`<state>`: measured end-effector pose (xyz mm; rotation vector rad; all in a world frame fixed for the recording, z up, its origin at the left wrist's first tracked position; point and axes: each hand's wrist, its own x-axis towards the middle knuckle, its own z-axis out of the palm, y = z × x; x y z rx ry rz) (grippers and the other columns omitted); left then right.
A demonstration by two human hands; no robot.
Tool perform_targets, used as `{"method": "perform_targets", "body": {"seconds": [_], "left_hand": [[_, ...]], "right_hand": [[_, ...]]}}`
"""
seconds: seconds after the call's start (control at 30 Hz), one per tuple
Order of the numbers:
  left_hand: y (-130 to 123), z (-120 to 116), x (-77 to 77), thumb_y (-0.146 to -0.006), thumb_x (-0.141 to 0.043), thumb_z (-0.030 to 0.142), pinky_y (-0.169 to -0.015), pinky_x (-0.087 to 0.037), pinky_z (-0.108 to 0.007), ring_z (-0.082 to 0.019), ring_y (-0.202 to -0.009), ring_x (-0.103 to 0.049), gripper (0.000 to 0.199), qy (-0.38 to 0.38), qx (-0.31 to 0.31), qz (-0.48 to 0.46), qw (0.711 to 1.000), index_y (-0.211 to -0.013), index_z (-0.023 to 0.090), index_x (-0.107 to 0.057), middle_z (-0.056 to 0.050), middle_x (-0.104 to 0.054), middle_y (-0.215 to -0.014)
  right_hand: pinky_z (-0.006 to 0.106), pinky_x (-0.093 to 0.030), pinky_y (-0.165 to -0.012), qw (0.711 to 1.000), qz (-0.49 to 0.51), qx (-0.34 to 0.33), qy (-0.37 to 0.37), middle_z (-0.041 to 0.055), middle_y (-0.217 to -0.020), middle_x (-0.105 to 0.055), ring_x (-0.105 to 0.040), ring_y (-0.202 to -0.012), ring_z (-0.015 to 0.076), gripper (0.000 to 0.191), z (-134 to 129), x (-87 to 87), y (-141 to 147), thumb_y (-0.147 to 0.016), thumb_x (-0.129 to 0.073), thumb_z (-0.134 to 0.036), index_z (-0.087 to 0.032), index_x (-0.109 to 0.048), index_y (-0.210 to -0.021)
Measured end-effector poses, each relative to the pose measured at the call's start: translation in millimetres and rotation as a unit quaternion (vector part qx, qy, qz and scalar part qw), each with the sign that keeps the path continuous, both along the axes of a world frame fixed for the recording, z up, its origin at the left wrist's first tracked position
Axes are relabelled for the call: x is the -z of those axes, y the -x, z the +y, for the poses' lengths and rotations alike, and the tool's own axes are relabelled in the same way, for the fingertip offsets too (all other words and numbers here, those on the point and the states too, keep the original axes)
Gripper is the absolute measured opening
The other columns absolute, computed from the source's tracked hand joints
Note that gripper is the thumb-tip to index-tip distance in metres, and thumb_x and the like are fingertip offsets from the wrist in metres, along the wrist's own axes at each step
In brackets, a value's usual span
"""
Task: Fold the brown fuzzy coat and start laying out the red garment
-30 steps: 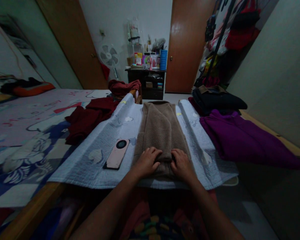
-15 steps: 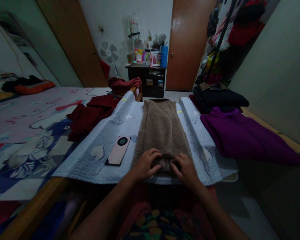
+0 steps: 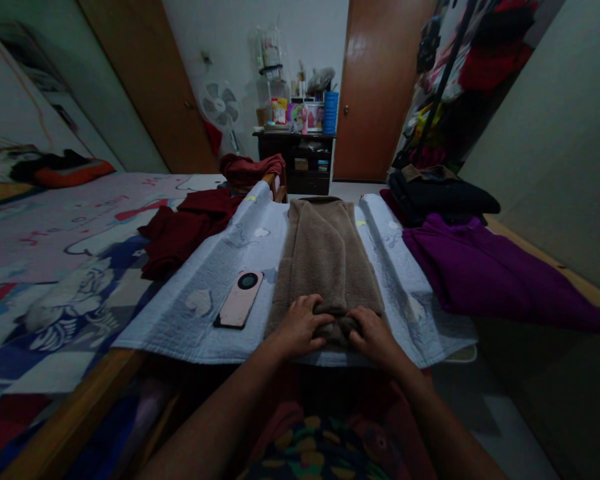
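A brown fleecy garment (image 3: 320,253), folded into a long strip, lies lengthwise on a pale blue quilted cloth (image 3: 190,333). At its near end my left hand (image 3: 303,328) rests with curved fingers on the fabric, gripping a fold near the left side. My right hand (image 3: 373,333) pinches the same end a little to the right, its thumb and fingers curled round the fabric. A small rolled or bunched part of the garment shows between the two hands. To the left of the garment, a pink phone (image 3: 240,300) with a round black camera lies on the cloth.
Dark red clothing (image 3: 185,230) lies on the bed at the left. A purple garment (image 3: 490,273) and dark folded clothes (image 3: 440,193) are at the right. Behind stand a fan (image 3: 221,105) and a dark cabinet (image 3: 307,163).
The view has shifted slightly. My left hand's fingers have moved a little to the right over the near end of the garment; both hands stay on it.
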<state>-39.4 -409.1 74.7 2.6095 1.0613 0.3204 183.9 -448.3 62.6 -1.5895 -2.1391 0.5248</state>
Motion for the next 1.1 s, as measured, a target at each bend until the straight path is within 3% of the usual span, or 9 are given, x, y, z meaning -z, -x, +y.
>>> {"method": "perform_targets", "body": {"seconds": [0.23,0.4,0.63,0.83,0.97,1.1], "left_hand": [[-4.0,-1.6,-0.6,-0.076,-0.072,0.026,-0.105,-0.034,-0.053,-0.033,-0.127,-0.034,0.047,0.017,0.012,0.015,1.0,-0.12,0.042,-0.064,-0.004,-0.034,-0.139],[1.7,0.0,1.3,-0.074,-0.071,0.021,-0.107,-0.033,-0.052,-0.032,-0.128,-0.036,0.041,0.041,0.009,-0.053,0.998,-0.113,0.033,-0.068,-0.006,-0.038,-0.138],[14.5,10.8,-0.6,-0.068,-0.051,0.005,-0.106,-0.04,-0.036,-0.02,-0.119,-0.051,0.055,0.098,0.004,-0.178,0.979,-0.12,0.021,-0.06,-0.007,-0.056,-0.126],[17.8,15.9,-1.6,-0.074,-0.048,0.008,-0.105,-0.041,-0.035,-0.019,-0.116,-0.056,0.037,0.132,-0.025,-0.223,0.965,-0.105,0.021,-0.064,-0.005,-0.064,-0.119],[27.6,19.3,-5.5,-0.071,-0.051,0.008,-0.111,-0.035,-0.037,-0.02,-0.128,-0.047,0.045,0.15,0.01,-0.191,0.97,-0.113,0.021,-0.062,-0.006,-0.053,-0.135],[48.6,17.2,-10.6,-0.065,-0.053,0.008,-0.115,-0.028,-0.044,-0.025,-0.138,-0.034,0.059,0.146,-0.002,-0.145,0.978,-0.121,0.023,-0.058,-0.007,-0.042,-0.145]], "right_hand": [[0.034,-0.043,-0.084,0.992,0.11,0.05,-0.042,0.0056,-0.094,-0.061,-0.055,-0.092,0.0208,0.024,1.4,0.1,13.7,-0.077,-0.045,-0.011,-0.018,-0.058,-0.095],[0.037,-0.043,-0.088,0.996,0.032,0.02,-0.086,0.0089,-0.102,-0.059,-0.05,-0.098,0.0235,0.032,-13.7,13.7,19.6,-0.075,-0.048,-0.008,-0.017,-0.06,-0.103],[0.036,-0.042,-0.09,0.998,-0.023,-0.019,-0.052,0.0081,-0.104,-0.058,-0.049,-0.097,0.0221,0.04,-21.9,6.4,11.9,-0.075,-0.05,-0.006,-0.016,-0.064,-0.111],[0.035,-0.043,-0.088,0.998,-0.034,-0.015,-0.057,0.0072,-0.101,-0.058,-0.049,-0.096,0.0215,0.04,-16.7,12.7,10.7,-0.076,-0.048,-0.004,-0.019,-0.065,-0.11],[0.036,-0.043,-0.089,0.997,-0.033,-0.008,-0.062,0.0082,-0.102,-0.058,-0.049,-0.097,0.0224,0.038,-17.8,13.9,11.6,-0.078,-0.048,-0.006,-0.018,-0.065,-0.11],[0.037,-0.042,-0.091,0.998,-0.03,-0.019,-0.057,0.0095,-0.105,-0.057,-0.049,-0.099,0.0232,0.041,-22.0,8.7,10.7,-0.075,-0.05,-0.007,-0.015,-0.061,-0.114]]}}
